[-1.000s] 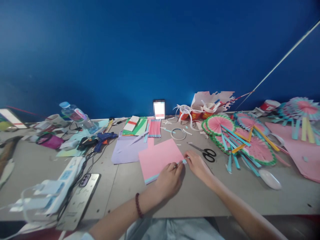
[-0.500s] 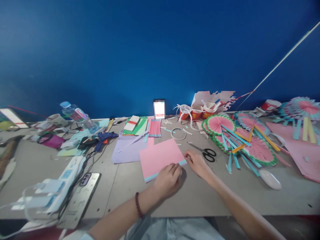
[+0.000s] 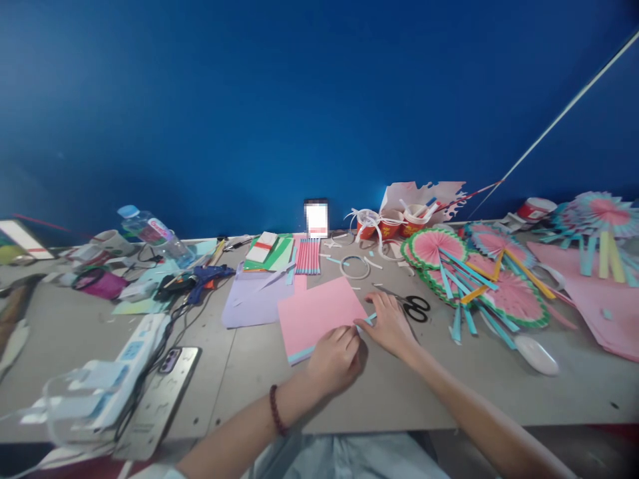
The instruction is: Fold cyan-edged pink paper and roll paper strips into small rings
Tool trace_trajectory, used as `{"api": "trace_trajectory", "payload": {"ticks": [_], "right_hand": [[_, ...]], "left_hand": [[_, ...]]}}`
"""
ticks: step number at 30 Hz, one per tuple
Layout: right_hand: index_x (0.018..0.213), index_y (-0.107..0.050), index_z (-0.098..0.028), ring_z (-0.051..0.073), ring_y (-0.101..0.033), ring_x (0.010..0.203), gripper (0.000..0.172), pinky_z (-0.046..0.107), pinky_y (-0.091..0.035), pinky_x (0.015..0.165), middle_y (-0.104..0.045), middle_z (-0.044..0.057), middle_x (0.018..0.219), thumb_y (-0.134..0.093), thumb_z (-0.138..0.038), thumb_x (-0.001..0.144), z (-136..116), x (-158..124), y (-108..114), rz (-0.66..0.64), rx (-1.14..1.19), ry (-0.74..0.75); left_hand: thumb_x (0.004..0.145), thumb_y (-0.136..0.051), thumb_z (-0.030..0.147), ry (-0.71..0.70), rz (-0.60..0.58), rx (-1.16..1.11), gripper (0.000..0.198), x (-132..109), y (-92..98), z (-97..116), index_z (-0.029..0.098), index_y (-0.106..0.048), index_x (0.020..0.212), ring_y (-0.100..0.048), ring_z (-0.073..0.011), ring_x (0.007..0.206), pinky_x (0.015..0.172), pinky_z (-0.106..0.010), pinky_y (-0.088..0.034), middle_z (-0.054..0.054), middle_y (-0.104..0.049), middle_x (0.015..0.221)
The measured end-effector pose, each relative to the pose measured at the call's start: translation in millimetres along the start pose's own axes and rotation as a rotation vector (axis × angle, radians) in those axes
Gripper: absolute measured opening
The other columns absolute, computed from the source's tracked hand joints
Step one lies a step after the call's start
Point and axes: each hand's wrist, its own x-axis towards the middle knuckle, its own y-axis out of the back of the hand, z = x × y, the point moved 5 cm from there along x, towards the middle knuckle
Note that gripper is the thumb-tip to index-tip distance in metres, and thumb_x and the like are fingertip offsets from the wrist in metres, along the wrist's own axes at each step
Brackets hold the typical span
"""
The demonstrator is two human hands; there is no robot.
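A pink sheet of paper (image 3: 319, 306) lies aslant on the table before me, with a light blue strip (image 3: 302, 354) along its near edge. Over that edge, my left hand (image 3: 335, 359) is closed, its bent fingers gripping the paper and partly hiding the strip. At the sheet's right corner is my right hand (image 3: 390, 324), open, the thumb touching the edge and the fingers spread away from it. A short bit of blue shows between that thumb and the fingers. Black-handled scissors (image 3: 417, 308) lie just beyond my right hand.
Pink-and-green folded paper fans (image 3: 439, 249) are heaped at right, near a white computer mouse (image 3: 536, 354). A tape ring (image 3: 355, 267) and purple paper (image 3: 254, 299) lie behind the sheet. Leftward are a blue glue gun (image 3: 204, 279), a phone (image 3: 160, 399) and a power strip (image 3: 134, 359).
My right hand has shifted slightly left and its fingers have spread at the paper's corner. The left hand has stayed at nearly the same spot on the near edge.
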Motion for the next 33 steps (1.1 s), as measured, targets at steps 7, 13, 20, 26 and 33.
{"api": "trace_trajectory", "payload": {"ticks": [7,13,20,26,33], "right_hand": [[0.106,-0.050,-0.017,0.030,-0.052,0.101,0.032,0.043,-0.040,0.088,-0.057,0.013,0.107,-0.056,-0.037,0.082,14.5,0.9,-6.3,-0.029,0.118,0.000],[0.108,-0.050,-0.016,0.030,-0.053,0.104,0.032,0.046,-0.042,0.090,-0.058,0.014,0.108,-0.056,-0.027,0.078,24.7,3.7,-9.1,-0.094,0.214,-0.011],[0.095,-0.058,-0.018,0.022,-0.059,0.091,0.019,0.039,-0.049,0.082,-0.062,0.010,0.099,-0.048,-0.019,0.079,33.1,10.7,2.9,-0.131,0.416,-0.008],[0.099,-0.062,-0.018,0.018,-0.060,0.093,0.037,0.035,-0.048,0.085,-0.066,0.007,0.100,-0.044,-0.005,0.069,26.1,11.2,17.8,-0.297,0.439,0.049],[0.085,-0.066,-0.019,0.018,-0.062,0.086,0.018,0.031,-0.046,0.082,-0.069,0.005,0.089,-0.049,-0.015,0.082,10.8,15.9,26.1,-0.394,0.421,0.082]], "left_hand": [[0.077,-0.049,0.009,0.009,0.000,0.019,0.030,-4.6,-4.0,-2.8,0.013,-0.057,0.106,-0.063,-0.0248,0.097,0.079,-0.037,-0.056,-0.014,-0.067,0.107],[0.077,-0.049,0.008,0.030,-0.044,-0.004,0.032,-5.7,-4.4,-3.6,0.013,-0.056,0.109,-0.064,-0.0246,0.098,0.079,-0.036,-0.056,-0.015,-0.067,0.109],[0.086,-0.051,0.012,-0.005,0.023,-0.010,0.019,-1.4,0.1,-7.0,0.014,-0.057,0.105,-0.065,-0.0215,0.091,0.075,-0.034,-0.055,-0.012,-0.069,0.102],[0.091,-0.050,0.014,-0.009,0.025,-0.023,0.018,5.5,4.0,-14.6,0.013,-0.054,0.109,-0.065,-0.0198,0.087,0.075,-0.033,-0.054,-0.010,-0.069,0.105],[0.089,-0.053,0.016,0.012,0.024,-0.016,0.023,10.4,8.3,-17.5,0.015,-0.053,0.112,-0.064,-0.0203,0.088,0.073,-0.032,-0.053,-0.010,-0.068,0.103]]}}
